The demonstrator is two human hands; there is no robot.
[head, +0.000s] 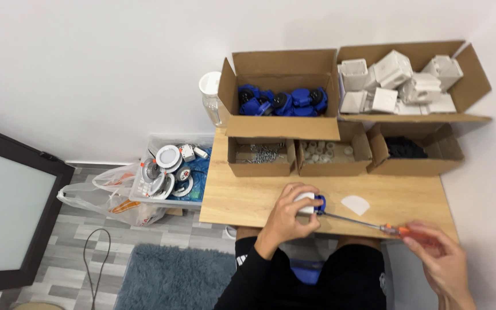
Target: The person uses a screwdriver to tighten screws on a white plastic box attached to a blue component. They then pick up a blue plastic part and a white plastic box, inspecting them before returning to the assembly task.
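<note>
A plain white wall (87, 69) backs the wooden bench (248, 198); grey plank floor (76, 241) carries a shaggy blue-grey rug (173, 278), a dark-framed panel (7, 206) at left.

White-blue part (311, 204) on desk, orange-handled screwdriver (374, 225) touching

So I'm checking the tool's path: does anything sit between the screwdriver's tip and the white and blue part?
Nothing visible does. The screwdriver in the right hand runs straight to the white and blue part under the left hand; the white piece lies beside it.

The left hand (290, 213) is curled palm-down in a close grip, while the right hand (440, 258) is closed with fingers pinched.
</note>
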